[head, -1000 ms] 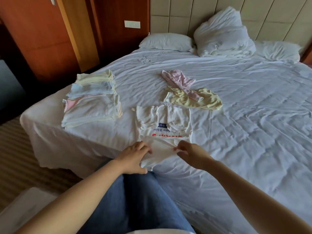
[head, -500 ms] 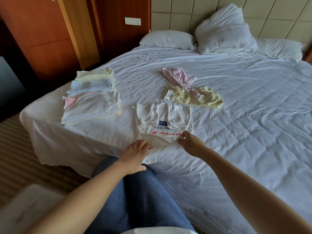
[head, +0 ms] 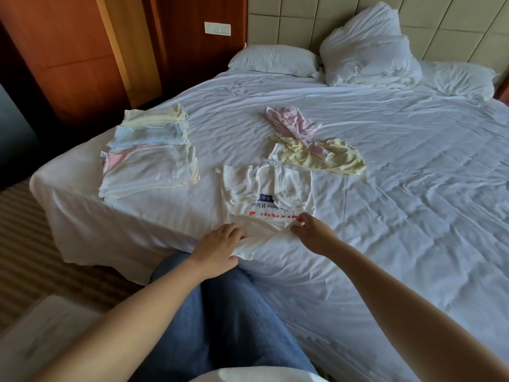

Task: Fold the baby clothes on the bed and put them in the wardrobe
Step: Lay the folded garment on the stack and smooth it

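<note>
Head view, left hand (head: pixel 219 248), right hand (head: pixel 314 234) pinching white garment (head: pixel 268 186) hem, inverted print (head: pixel 265 205) apparently "Snow White"

Crumpled matt cotton sheet (head: pixel 385 216), glossy wood wardrobe (head: pixel 68 59)

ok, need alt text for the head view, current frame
A person's left hand and right hand hold the near hem of a white printed baby garment spread on a white bed. A stack of folded clothes lies to its left; a crumpled pink garment and yellow garment lie beyond it.
</note>
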Available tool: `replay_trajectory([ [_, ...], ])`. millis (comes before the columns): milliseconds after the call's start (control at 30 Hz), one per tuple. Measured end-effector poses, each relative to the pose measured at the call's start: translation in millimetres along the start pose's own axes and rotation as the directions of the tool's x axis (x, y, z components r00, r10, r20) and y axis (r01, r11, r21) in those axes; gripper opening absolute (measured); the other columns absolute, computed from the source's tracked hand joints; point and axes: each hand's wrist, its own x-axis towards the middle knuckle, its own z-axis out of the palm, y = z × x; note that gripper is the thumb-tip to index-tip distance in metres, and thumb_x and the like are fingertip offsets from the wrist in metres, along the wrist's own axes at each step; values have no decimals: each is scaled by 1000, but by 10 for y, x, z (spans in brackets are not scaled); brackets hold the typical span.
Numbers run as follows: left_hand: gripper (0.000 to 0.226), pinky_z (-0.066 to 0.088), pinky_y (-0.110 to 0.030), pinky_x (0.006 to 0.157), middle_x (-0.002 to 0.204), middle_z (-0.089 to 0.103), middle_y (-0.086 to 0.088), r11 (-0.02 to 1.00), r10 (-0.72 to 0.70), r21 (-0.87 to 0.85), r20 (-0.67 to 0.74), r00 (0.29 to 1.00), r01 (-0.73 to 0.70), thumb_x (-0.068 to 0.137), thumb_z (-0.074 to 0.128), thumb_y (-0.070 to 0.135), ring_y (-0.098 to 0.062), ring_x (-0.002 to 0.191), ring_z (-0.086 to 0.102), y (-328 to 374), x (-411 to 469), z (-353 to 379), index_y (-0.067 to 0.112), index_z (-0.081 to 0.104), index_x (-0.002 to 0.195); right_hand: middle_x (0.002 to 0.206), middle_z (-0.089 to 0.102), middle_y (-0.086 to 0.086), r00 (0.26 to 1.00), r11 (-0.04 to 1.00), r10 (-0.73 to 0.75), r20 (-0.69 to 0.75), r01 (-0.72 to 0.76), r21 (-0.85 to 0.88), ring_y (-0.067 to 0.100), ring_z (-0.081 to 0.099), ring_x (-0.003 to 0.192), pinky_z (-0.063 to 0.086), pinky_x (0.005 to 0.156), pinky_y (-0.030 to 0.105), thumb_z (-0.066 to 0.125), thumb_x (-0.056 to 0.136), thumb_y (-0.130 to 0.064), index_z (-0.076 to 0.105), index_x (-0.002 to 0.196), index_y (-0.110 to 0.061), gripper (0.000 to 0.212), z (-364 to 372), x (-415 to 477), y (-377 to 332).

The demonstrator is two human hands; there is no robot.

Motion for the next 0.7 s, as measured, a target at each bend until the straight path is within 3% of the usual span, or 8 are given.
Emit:
replay_trajectory([
  [133, 35, 46, -33, 86, 129, 57, 4, 983, -103, -154, -4, 995, 101, 91, 52, 18, -21, 111, 58, -8, -2, -91, 17, 56, 126, 121, 62, 8, 1000, 1000, -16, 15, 16, -4, 26, 58, 106, 39, 79, 31, 48, 98, -37, 50, 124, -15, 34, -2, -28, 23],
  [200, 32, 46, -33, 81, 123, 64, 2, 969, -153, -200, -13, 988, 148, 94, 50, 18, -24, 106, 62, -5, 7, -133, 19, 56, 125, 121, 62, 7, 999, 999, -41, 23, 41, -20, 25, 58, 106, 38, 78, 31, 48, 98, -36, 50, 123, -15, 32, -14, -56, 27],
  [333, 21, 48, -36, 69, 95, 67, 1, 933, -232, -288, -21, 972, 217, 96, 50, 20, -24, 84, 63, 2, 45, -212, 21, 53, 116, 113, 62, 6, 995, 996, -85, 57, 87, -34, 23, 57, 98, 36, 74, 30, 48, 99, -32, 51, 118, -14, 26, -63, -84, 41],
  [433, 17, 46, -32, 67, 90, 66, 6, 926, -254, -296, -23, 967, 236, 93, 55, 25, -19, 80, 61, 36, 105, -298, 24, 54, 110, 102, 61, 6, 988, 995, -97, 118, 97, 3, 18, 56, 84, 39, 67, 28, 50, 98, -31, 54, 111, -15, 21, -151, -72, 44],
  [567, 15, 44, -25, 66, 86, 63, 17, 886, -266, -369, 89, 960, 280, 82, 67, 33, -8, 78, 58, 48, 198, -462, 37, 56, 92, 97, 59, 5, 969, 995, -96, 228, 97, 8, 13, 54, 74, 40, 59, 22, 54, 98, -27, 56, 104, -15, 14, -285, -9, 18],
  [700, 19, 48, -28, 71, 91, 65, 16, 776, -350, -549, 35, 936, 311, 80, 70, 37, -5, 83, 61, -128, 404, -677, 33, 60, 95, 98, 60, 5, 996, 993, -92, 7, 91, 81, 15, 55, 74, 40, 61, 27, 59, 95, -27, 59, 113, -12, 23, -521, 217, -136],
])
